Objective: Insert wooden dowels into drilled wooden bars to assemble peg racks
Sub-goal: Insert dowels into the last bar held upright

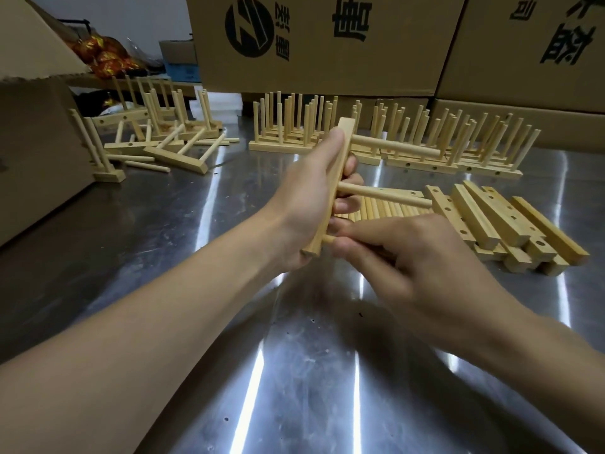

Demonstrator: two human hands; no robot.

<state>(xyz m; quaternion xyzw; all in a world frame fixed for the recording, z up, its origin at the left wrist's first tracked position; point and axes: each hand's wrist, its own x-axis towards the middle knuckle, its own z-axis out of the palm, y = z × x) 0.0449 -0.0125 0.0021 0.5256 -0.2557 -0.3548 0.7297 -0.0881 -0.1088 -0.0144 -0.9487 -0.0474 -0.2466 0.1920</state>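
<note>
**Third dowel presented to the bar's near hole, above the desk**
The left grip (311, 204) was closed round the drilled bar (338, 168), holding it tilted above the desk (294, 371). The two seated dowels (393, 147) projected from the bar toward the right. The right grip (409, 267) pinched the third dowel (327, 239), its tip at the bar's near end, just beside the left grip's fingers; insertion depth could not be told. A layer of loose dowels (386, 209) lay just beyond the right grip, spare bars (491, 221) lay to its right, and finished racks (425, 139) stood well beyond both.
</note>
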